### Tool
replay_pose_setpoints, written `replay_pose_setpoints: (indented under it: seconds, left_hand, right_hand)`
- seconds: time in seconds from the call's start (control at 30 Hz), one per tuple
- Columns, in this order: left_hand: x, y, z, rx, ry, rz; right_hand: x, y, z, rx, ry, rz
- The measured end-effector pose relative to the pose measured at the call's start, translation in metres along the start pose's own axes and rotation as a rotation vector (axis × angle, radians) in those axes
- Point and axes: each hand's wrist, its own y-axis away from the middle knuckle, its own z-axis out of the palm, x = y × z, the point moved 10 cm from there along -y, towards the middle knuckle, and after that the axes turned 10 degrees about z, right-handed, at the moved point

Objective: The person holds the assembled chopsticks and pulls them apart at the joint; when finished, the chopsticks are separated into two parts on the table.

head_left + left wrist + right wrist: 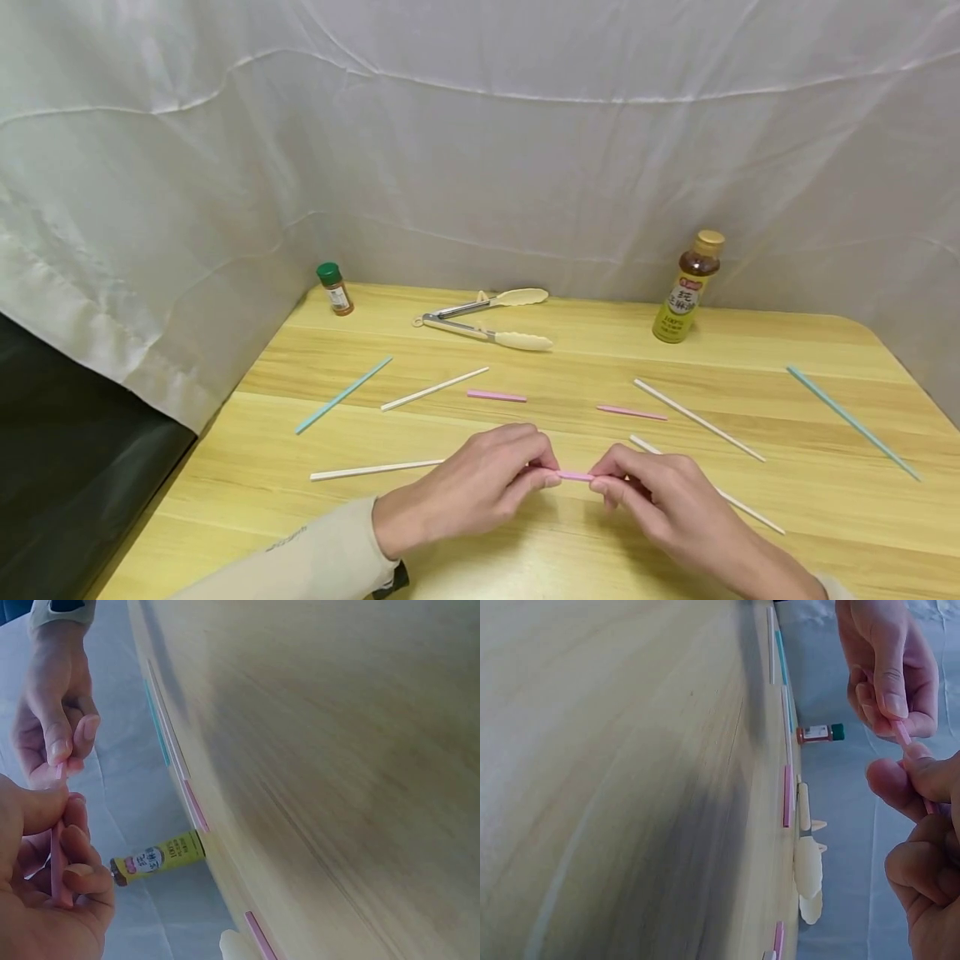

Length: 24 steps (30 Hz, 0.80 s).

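Observation:
A pink chopstick is held level above the table, its middle showing between the two hands. My left hand pinches one end between thumb and fingers; in the left wrist view the pink chopstick runs along its palm. The other end is pinched by my right hand, whose fingers hide the tip. Beyond the hands lie two short pink pieces, one thicker and one thin and tapered. One white chopstick lies beside my left hand, another partly behind my right.
Further white chopsticks lie on the wooden table. Light-blue chopsticks lie near both sides. At the back are a green-capped spice jar, spread tongs and a yellow-labelled bottle, before a pale curtain.

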Motion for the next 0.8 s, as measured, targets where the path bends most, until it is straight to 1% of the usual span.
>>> replay_pose_setpoints:
  seconds: [0.07,0.17,0.27,0.37,0.5,0.67,0.8]
  left_hand:
    - [0.000,0.000,0.000,0.001,0.001,0.001]
    - [-0.002,0.000,0.001,-0.014,0.003,-0.028]
    - [-0.004,0.001,0.002,-0.032,0.002,-0.066]
    - [-0.005,0.000,0.002,-0.041,-0.002,-0.083]
    - [-0.002,-0.001,0.002,-0.047,-0.009,-0.061]
    - [0.002,-0.001,0.002,-0.042,-0.020,-0.020]
    - [0.003,-0.001,0.003,-0.054,-0.032,-0.023]
  right_hand:
    - [0.001,0.000,0.001,-0.004,-0.012,0.004]
    - [0.003,0.001,0.004,-0.023,-0.005,0.029]
    - [0.004,0.001,0.006,-0.027,0.044,0.052]
    - [0.002,0.000,0.004,-0.011,0.098,0.037]
    - [-0.005,-0.002,0.004,-0.014,0.123,-0.007]
    - [-0.010,-0.005,0.007,-0.049,0.163,-0.028]
    - [-0.013,-0.007,0.011,-0.077,0.203,-0.040]
